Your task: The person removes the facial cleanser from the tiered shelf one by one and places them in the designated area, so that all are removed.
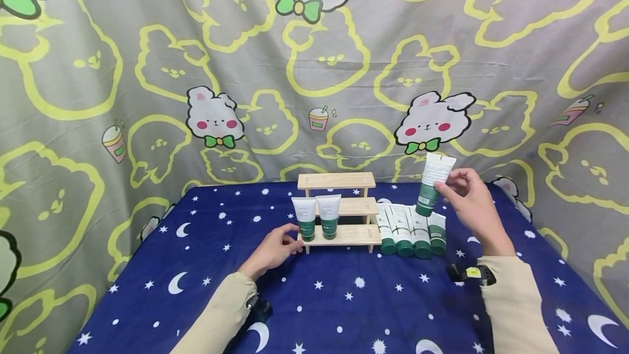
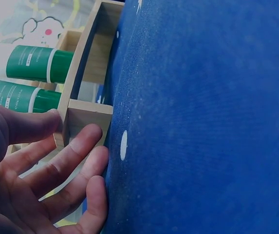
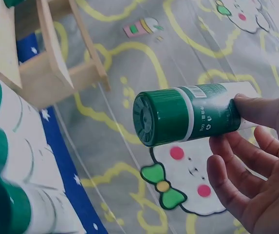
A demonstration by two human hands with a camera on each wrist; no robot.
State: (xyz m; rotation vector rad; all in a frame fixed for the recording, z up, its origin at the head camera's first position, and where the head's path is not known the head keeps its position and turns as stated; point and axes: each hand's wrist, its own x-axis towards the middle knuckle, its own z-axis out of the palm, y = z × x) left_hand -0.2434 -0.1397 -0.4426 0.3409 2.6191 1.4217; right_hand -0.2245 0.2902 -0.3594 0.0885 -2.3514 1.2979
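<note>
Tube (image 1: 432, 180) in right hand (image 1: 475, 207), left hand (image 1: 272, 247) well apart

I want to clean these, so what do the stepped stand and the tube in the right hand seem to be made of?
The stepped stand looks like pale, matte wood, judging by its faint grain. The tube is probably soft, smooth plastic, given its flattened end; its green cap seems harder, slightly glossy plastic, from its highlights.

Got a grey curtain (image 1: 275, 78) hanging at the back, kinda wrinkly, covered in yellow animal outlines (image 1: 331, 59), white bunnies (image 1: 215, 115) with green bows (image 1: 298, 7), and little drink cups (image 1: 318, 119) with straws. Below that there's a navy cloth (image 1: 334, 310) with white moons (image 1: 174, 284), stars (image 1: 360, 282) and dots (image 1: 299, 308).
</note>
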